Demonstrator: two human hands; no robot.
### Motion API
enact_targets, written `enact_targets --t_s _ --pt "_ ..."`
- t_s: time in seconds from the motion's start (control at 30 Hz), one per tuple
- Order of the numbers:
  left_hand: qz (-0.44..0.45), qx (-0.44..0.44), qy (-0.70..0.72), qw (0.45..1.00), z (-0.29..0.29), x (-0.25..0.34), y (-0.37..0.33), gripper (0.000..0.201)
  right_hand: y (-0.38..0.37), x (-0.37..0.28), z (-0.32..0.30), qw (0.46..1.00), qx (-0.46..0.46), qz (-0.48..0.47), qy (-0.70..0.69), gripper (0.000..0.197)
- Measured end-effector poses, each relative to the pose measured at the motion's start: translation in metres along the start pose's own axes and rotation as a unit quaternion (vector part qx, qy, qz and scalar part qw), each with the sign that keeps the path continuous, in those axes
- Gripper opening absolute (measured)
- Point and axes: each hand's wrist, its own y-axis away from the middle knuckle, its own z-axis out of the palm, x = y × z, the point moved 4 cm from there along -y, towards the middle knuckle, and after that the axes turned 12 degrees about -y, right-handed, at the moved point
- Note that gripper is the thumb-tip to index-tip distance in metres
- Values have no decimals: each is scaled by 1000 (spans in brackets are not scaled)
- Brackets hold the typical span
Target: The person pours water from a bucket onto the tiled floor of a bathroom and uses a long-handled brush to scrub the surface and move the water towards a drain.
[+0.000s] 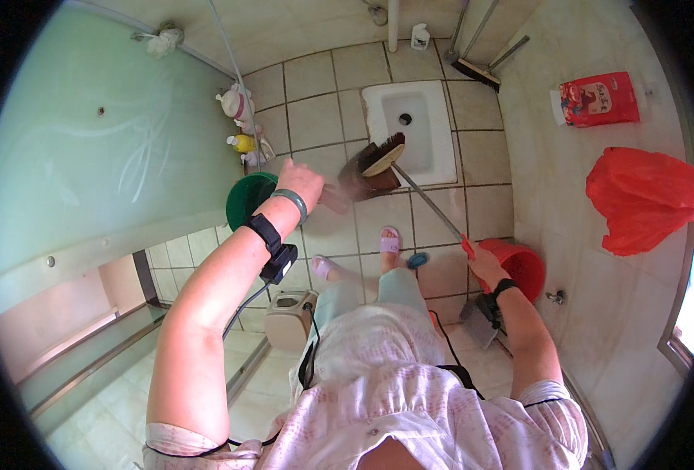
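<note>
My right hand [488, 266] is closed round the red grip of a long-handled broom [429, 202]. The broom's pale head, with dark bristles turned up, rests at or over a brown curved object [356, 174] beside the squat toilet [419, 149]. My left hand [303, 185] is closed, above and beside a green bucket [247, 196]. From it a blurred, pinkish see-through thing [334, 199] sticks out toward the brown object. I cannot make out its kind, or whether the two are joined.
A red bucket [523, 266] stands beside my right forearm; a beige bin [290, 321] is near my left foot. Bottles [241, 143] line the glass panel. Another broom [476, 72] leans in the far corner. A red bag [641, 200] hangs on the right wall.
</note>
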Motion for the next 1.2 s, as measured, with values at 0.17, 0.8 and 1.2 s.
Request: enact_targets --t_s 0.17,0.8,1.2 --pt "4 -16 21 1000 -13 5 -2 9 22 44 -21 990 73 -115 -22 60" --pt "3 9 9 1000 14 -17 33 14 2 -93 13 734 97 -12 -672 41" --pt "8 13 2 1000 13 -14 28 12 -120 -163 167 551 -121 31 -825 17"
